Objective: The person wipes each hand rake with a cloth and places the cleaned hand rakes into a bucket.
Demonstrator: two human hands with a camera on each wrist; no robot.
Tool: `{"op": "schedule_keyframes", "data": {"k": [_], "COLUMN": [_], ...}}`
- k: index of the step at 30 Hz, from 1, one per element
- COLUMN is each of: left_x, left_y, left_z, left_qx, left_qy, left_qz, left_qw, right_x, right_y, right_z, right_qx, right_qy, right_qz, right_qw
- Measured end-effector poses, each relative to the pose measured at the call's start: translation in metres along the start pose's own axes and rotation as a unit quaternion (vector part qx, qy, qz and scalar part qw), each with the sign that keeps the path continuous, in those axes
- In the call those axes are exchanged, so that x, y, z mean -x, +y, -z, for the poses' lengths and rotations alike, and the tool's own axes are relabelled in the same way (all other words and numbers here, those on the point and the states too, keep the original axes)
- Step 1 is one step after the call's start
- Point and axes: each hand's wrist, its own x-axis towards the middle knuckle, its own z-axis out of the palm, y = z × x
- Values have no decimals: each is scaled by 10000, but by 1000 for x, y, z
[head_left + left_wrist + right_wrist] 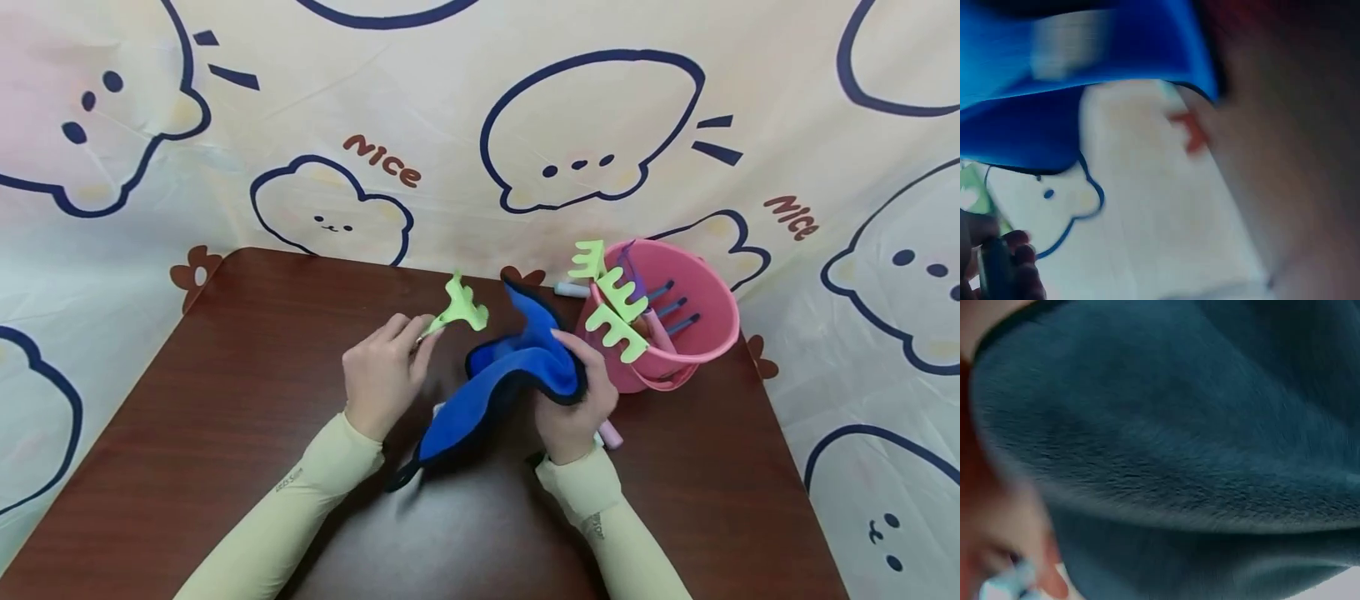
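In the head view my left hand [386, 367] pinches a light green lobed piece [463, 307] by its thin stem, above the table. My right hand [577, 400] grips a blue cloth [480, 400] with black edging. The cloth hangs in folds between the hands, and a black loop ends its lower left corner. Close and blurred, the cloth [1135, 44] crosses the top of the left wrist view, with a pale label on it. Fingers of the left hand [1022, 262] show at lower left there. Cloth [1160, 437] nearly fills the right wrist view.
A pink bucket [705, 300] stands at the right, with light green toothed pieces [618, 296] along its rim and blue-tipped sticks [678, 315] inside. Behind it lies a pale cylinder [572, 290]. A pink-ended stick [611, 434] lies by my right wrist. A printed curtain [450, 100] backs the brown table [187, 417].
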Motion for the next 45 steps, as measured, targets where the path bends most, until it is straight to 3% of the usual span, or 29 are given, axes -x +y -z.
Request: {"op": "schedule_keyframes", "data": {"k": [2,4,5,7,9,11,15,17,18,20,22,23,24,25,27,31,33,35,37,40,43,45], "left_x": [-1,-1,-1,-1,2,5,14,16,17,16,14,13,11,10,7,5,6,7,6,3,0,-2], "left_y": [2,6,8,14,19,23,30,32,33,32,28,26,24,23,22,30,36,41,45,46,42,39], "left_z": [2,5,6,7,7,6,-1,-3,-4,-3,-1,1,3,5,9,16,18,20,23,28,29,30], "left_qx": [676,1569,2090,3127,3891,4322,4523,4528,4445,3989,3393,3170,3035,3043,3457,4380,4535,4613,4674,4785,4867,4792], "left_qy": [-205,-510,-711,-1104,-1548,-2026,-2824,-3017,-3066,-3064,-2898,-2756,-2582,-2445,-2262,-2445,-2618,-2704,-2700,-2582,-2433,-2320], "left_qz": [167,359,469,706,871,892,760,762,751,605,387,305,271,318,547,1227,1448,1637,1841,2177,2445,2560], "left_qw": [9974,9857,9742,9408,9039,8742,8426,8355,8383,8621,8941,9070,9168,9201,9090,8564,8396,8290,8214,8105,8026,8069], "right_x": [0,0,-1,-2,-3,-2,1,2,2,1,0,0,0,0,0,3,5,7,8,7,5,5], "right_y": [-1,-2,-2,-3,-3,-3,-4,-5,-5,-6,-6,-7,-7,-7,-8,-9,-9,-9,-8,-8,-6,-4], "right_z": [-1,-3,-3,-4,-5,-5,-7,-7,-7,-6,-5,-5,-5,-6,-7,-11,-13,-15,-15,-13,-10,-9], "right_qx": [-365,-603,-746,-1121,-1552,-2044,-2926,-3160,-3245,-3345,-3341,-3307,-3233,-3079,-2659,-1790,-1600,-1553,-1658,-1870,-2212,-2518], "right_qy": [-517,-1007,-1191,-1498,-1785,-1910,-1593,-1360,-1284,-1178,-1157,-1137,-1114,-1089,-1007,-1096,-1243,-1383,-1404,-1265,-1102,-1055], "right_qz": [-552,-1235,-1587,-2269,-2947,-3595,-4656,-5041,-5195,-5428,-5480,-5460,-5395,-5306,-5115,-4622,-4388,-4149,-3995,-3977,-4259,-4472], "right_qw": [9965,9854,9773,9558,9259,8902,8199,7922,7800,7613,7581,7613,7694,7822,8109,8616,8755,8858,8906,8893,8703,8518]}}
